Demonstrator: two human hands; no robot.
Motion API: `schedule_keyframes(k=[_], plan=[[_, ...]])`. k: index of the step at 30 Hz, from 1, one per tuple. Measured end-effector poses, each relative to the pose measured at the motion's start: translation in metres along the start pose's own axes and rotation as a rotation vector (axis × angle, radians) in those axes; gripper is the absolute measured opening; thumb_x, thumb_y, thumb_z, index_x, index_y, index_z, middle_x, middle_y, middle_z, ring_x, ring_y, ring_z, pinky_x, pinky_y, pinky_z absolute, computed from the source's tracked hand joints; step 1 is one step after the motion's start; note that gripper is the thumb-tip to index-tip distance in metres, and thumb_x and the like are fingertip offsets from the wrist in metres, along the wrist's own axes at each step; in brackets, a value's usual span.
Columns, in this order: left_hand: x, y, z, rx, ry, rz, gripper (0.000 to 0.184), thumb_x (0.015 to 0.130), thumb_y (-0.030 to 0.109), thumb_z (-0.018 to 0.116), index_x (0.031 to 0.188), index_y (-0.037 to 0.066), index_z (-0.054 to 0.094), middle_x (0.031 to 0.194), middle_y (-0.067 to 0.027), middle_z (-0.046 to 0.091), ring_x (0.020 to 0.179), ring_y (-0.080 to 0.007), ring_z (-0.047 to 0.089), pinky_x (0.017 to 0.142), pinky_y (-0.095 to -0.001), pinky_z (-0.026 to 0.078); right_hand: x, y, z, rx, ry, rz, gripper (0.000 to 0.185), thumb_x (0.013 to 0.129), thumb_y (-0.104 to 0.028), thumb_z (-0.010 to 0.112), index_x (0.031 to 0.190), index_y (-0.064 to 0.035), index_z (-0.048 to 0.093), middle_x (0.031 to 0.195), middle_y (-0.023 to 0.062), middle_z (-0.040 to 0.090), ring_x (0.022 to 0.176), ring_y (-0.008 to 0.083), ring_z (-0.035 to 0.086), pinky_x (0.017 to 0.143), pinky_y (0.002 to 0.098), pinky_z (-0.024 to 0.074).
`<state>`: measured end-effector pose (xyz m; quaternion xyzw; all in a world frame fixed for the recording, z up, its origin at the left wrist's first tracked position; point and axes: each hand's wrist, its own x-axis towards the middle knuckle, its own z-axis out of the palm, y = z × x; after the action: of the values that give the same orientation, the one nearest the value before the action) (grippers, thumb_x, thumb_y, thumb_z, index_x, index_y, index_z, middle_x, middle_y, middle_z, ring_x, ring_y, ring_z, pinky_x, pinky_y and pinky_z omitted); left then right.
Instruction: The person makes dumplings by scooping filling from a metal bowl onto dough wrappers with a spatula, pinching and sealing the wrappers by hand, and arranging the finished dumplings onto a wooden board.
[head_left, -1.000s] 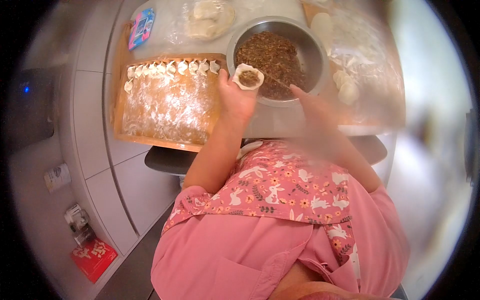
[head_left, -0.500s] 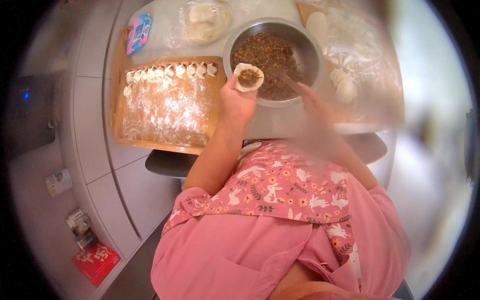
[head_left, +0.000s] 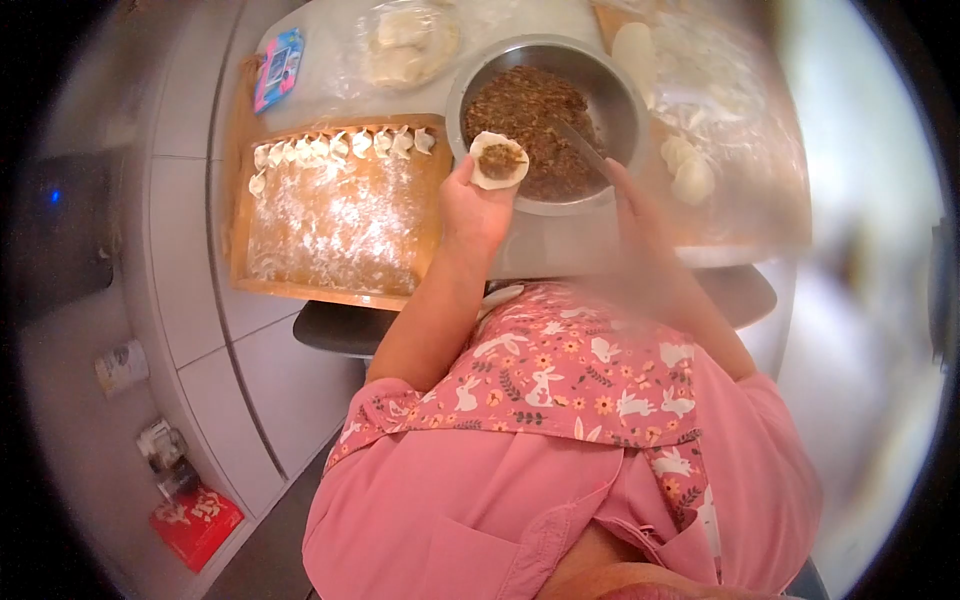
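Observation:
My left hand [head_left: 474,215] is closed around a round dumpling wrapper [head_left: 514,179], held face up at the near left rim of a steel bowl [head_left: 626,100]. A dab of brown filling [head_left: 499,160] lies in the middle of the wrapper. Minced filling [head_left: 530,100] of the same brown covers much of the bowl's bottom. In my right hand [head_left: 633,200], partly blurred, is a flat narrow spatula [head_left: 582,146] whose tip points into the filling. Several shaped dumplings [head_left: 340,146] stand in a row along the far edge of a floured wooden tray [head_left: 330,230].
Loose wrappers [head_left: 688,172] overlap on the board to the right, near clear plastic film [head_left: 705,85]. Dough under plastic [head_left: 405,45] sits behind the tray. A blue and pink packet [head_left: 278,70] lies at the far left. Below the table is a dark stool [head_left: 340,328].
The spatula has shifted slightly, its tip now deeper over the filling in the bowl. The filling on the wrapper looks broader and flatter. My left hand has barely moved.

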<state>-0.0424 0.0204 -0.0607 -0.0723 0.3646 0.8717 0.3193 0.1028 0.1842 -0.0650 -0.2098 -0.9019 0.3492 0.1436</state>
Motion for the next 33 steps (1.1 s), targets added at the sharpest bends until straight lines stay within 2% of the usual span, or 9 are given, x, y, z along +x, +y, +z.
schedule_keyframes(k=[10, 13, 16, 19, 21, 25, 28, 31, 33], plan=[[0.007, -0.004, -0.009, -0.001, -0.059, 0.016, 0.037, 0.093, 0.017, 0.028, 0.121, -0.006, 0.038, 0.121, -0.0193, 0.044, 0.114, -0.0333, 0.043, 0.099, -0.0463, 0.034, -0.003, -0.043, -0.017, 0.261, 0.036, -0.075, 0.026, 0.088, -0.015, 0.049, 0.111, -0.0107, 0.058, 0.091, 0.0175, 0.062, 0.078, 0.0325, 0.061, 0.065, 0.0377, 0.0471], [0.003, -0.004, -0.009, -0.110, -0.105, -0.033, 0.037, 0.094, 0.017, 0.029, 0.121, -0.007, 0.037, 0.121, -0.0200, 0.044, 0.114, -0.0336, 0.043, 0.099, -0.0465, 0.034, -0.011, -0.036, -0.007, 0.306, -0.099, -0.058, 0.026, 0.088, -0.016, 0.049, 0.112, -0.0115, 0.058, 0.092, 0.0169, 0.062, 0.079, 0.0318, 0.062, 0.066, 0.0358, 0.0475], [-0.001, -0.002, -0.006, 0.164, -0.120, 0.031, 0.037, 0.094, 0.017, 0.029, 0.121, -0.006, 0.037, 0.122, -0.0198, 0.044, 0.114, -0.0337, 0.043, 0.099, -0.0473, 0.035, -0.011, -0.014, 0.002, 0.209, -0.096, 0.014, 0.026, 0.089, -0.017, 0.046, 0.113, -0.0137, 0.057, 0.095, 0.0161, 0.062, 0.081, 0.0316, 0.061, 0.066, 0.0369, 0.0476], [-0.002, -0.003, -0.006, 0.048, -0.068, 0.025, 0.037, 0.094, 0.018, 0.029, 0.121, -0.006, 0.037, 0.122, -0.0198, 0.044, 0.114, -0.0339, 0.043, 0.099, -0.0483, 0.035, -0.002, 0.007, 0.008, -0.026, 0.178, -0.190, 0.028, 0.090, -0.019, 0.043, 0.114, -0.0161, 0.056, 0.098, 0.0159, 0.061, 0.085, 0.0326, 0.060, 0.070, 0.0394, 0.0469], [-0.002, -0.003, -0.007, 0.036, -0.059, -0.001, 0.037, 0.094, 0.018, 0.028, 0.122, -0.006, 0.037, 0.123, -0.0201, 0.043, 0.115, -0.0344, 0.042, 0.098, -0.0489, 0.035, 0.001, 0.004, -0.001, 0.157, 0.074, 0.099, 0.029, 0.091, -0.021, 0.040, 0.115, -0.0145, 0.055, 0.101, 0.0157, 0.060, 0.089, 0.0331, 0.059, 0.074, 0.0403, 0.0462], [0.002, -0.003, -0.005, -0.036, -0.080, -0.027, 0.038, 0.094, 0.018, 0.027, 0.122, -0.006, 0.036, 0.124, -0.0206, 0.042, 0.116, -0.0354, 0.041, 0.099, -0.0492, 0.034, 0.001, -0.002, -0.006, -0.012, 0.003, 0.081, 0.028, 0.090, -0.018, 0.042, 0.114, -0.0120, 0.056, 0.101, 0.0165, 0.061, 0.090, 0.0332, 0.059, 0.075, 0.0382, 0.0462], [-0.008, -0.003, -0.007, 0.008, -0.074, -0.042, 0.039, 0.094, 0.019, 0.026, 0.123, -0.006, 0.036, 0.124, -0.0210, 0.041, 0.117, -0.0361, 0.040, 0.099, -0.0495, 0.034, -0.012, -0.031, -0.011, 0.197, 0.009, 0.123, 0.025, 0.088, -0.014, 0.047, 0.111, -0.0098, 0.057, 0.100, 0.0174, 0.061, 0.090, 0.0327, 0.059, 0.075, 0.0367, 0.0463], [0.005, -0.005, -0.005, 0.053, -0.048, -0.047, 0.039, 0.094, 0.019, 0.025, 0.123, -0.006, 0.035, 0.124, -0.0212, 0.041, 0.117, -0.0363, 0.040, 0.099, -0.0497, 0.034, -0.010, -0.037, -0.012, 0.370, 0.092, -0.109, 0.024, 0.086, -0.011, 0.051, 0.109, -0.0118, 0.059, 0.098, 0.0182, 0.061, 0.087, 0.0335, 0.060, 0.072, 0.0371, 0.0467], [0.003, -0.005, -0.007, -0.020, -0.129, -0.050, 0.039, 0.094, 0.019, 0.024, 0.123, -0.005, 0.035, 0.125, -0.0210, 0.041, 0.117, -0.0359, 0.040, 0.099, -0.0495, 0.033, -0.012, -0.033, -0.009, 0.319, -0.016, -0.045, 0.025, 0.086, -0.010, 0.051, 0.110, -0.0122, 0.058, 0.098, 0.0175, 0.061, 0.084, 0.0343, 0.060, 0.068, 0.0385, 0.0472]])
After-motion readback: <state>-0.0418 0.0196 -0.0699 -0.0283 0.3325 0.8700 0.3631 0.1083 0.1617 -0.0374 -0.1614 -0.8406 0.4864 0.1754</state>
